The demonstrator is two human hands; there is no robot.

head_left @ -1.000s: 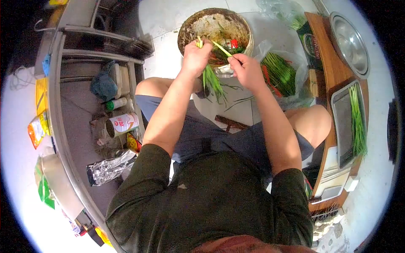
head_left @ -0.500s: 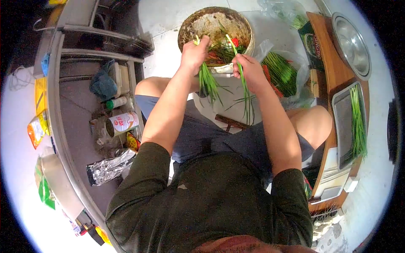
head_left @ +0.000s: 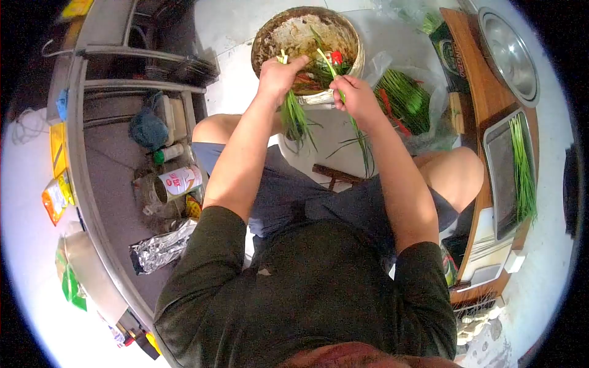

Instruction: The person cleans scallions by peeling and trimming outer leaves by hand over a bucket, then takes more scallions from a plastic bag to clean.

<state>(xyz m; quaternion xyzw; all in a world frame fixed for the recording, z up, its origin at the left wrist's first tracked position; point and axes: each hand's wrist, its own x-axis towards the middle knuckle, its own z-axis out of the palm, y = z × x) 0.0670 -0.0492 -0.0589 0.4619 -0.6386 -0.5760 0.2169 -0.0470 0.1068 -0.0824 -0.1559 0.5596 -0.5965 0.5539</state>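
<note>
In my left hand [head_left: 277,78] is a bunch of garlic chives [head_left: 296,121], its pale cut ends pointing up and its green leaves hanging down. The thumb of that hand sticks out over the worn, stained basket [head_left: 270,37]. My right hand [head_left: 359,98] pinches a thinner few chive stalks [head_left: 361,146], pale ends up and leaves drooping towards my knees. Both hands are at the near rim of the basket. Inside it lie green scraps [head_left: 320,76] and something red [head_left: 336,57].
Right of the basket, a clear plastic bag [head_left: 437,116] holds more chives [head_left: 405,101]. Farther right, a metal tray [head_left: 500,165] with chives [head_left: 521,172] and a steel basin [head_left: 506,55] stand on a wooden surface. A shelf with a can [head_left: 180,183] and foil [head_left: 162,246] is at left.
My left thumb has stretched away from the bunch, to the right. The right hand has shifted slightly left and down, still with its chive stalks. The whole view has moved slightly.
</note>
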